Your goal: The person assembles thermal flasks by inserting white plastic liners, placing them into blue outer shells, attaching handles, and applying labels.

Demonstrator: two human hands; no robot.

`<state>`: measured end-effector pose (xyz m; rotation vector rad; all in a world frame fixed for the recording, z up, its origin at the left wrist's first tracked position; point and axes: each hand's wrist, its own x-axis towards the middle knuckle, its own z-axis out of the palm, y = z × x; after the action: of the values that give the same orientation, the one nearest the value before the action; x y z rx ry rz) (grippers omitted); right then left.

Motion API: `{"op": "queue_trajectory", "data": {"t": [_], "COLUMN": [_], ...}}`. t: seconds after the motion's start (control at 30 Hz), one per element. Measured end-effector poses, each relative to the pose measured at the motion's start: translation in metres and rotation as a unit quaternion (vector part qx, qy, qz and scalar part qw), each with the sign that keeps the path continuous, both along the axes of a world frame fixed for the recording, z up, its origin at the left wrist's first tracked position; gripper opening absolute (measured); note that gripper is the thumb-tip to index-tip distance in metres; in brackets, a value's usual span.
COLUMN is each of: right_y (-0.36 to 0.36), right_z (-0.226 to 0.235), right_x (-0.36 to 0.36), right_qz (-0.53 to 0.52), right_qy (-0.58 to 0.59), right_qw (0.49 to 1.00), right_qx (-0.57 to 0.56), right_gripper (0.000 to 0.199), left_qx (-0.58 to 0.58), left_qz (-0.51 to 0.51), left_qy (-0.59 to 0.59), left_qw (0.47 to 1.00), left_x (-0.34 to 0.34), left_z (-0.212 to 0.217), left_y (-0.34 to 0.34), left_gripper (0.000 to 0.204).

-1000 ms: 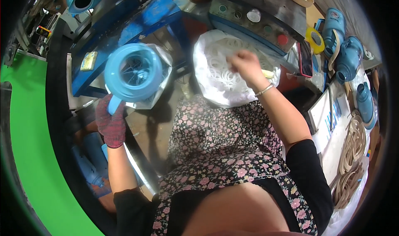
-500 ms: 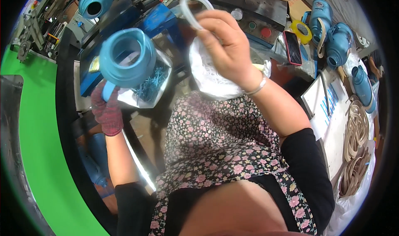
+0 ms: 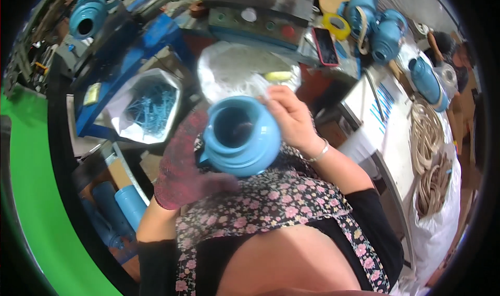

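In front of my apron I hold a blue plastic jug [image 3: 268,142], its round mouth tilted up toward me and dark inside. My left hand [image 3: 182,163], in a dark red glove, wraps the jug's left side, blurred by motion. At the right of the rim, my bare right hand [image 3: 294,119] has its fingers closed together. A whitish blur shows at those fingertips; I cannot make out what it is. Just beyond the jug lies a white bag [image 3: 224,61] with pale scraps and a yellow piece [image 3: 278,76] on its edge.
On the left stands a white bag [image 3: 117,108] of blue plastic shavings, beside a blue metal frame [image 3: 156,33]. A control panel [image 3: 260,22], a phone [image 3: 325,47] and yellow tape [image 3: 336,26] are at the back. Several blue flasks [image 3: 388,35] and coiled straps [image 3: 427,134] line the right.
The jug has come from the left to in front of my apron, my left hand with it. My right hand has lowered to its rim; the translucent ring it held up no longer shows clearly.
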<state>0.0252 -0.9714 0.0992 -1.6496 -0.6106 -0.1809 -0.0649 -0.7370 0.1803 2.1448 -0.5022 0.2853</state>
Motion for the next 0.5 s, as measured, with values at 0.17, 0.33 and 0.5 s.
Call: {"op": "queue_trajectory", "data": {"t": [0.17, 0.33, 0.5], "right_y": [-0.041, -0.054, -0.069], "right_z": [0.086, 0.134, 0.141], "right_x": [-0.006, -0.032, -0.032], "right_qz": [-0.018, 0.114, 0.159], "right_qy": [-0.13, 0.288, -0.092], "right_qw": [0.989, 0.95, 0.92], "right_qx": [-0.072, -0.024, -0.346], "right_gripper": [0.024, 0.038, 0.028], "left_qx": [0.028, 0.158, 0.211], "left_qz": [-0.116, -0.183, -0.187], "left_qy": [-0.102, -0.16, -0.178], "left_qw": [0.988, 0.957, 0.943], "left_x": [0.03, 0.046, 0.052], "left_z": [0.006, 0.035, 0.033], "left_y": [-0.019, -0.053, -0.064], "left_gripper": [0.081, 0.068, 0.063]}}
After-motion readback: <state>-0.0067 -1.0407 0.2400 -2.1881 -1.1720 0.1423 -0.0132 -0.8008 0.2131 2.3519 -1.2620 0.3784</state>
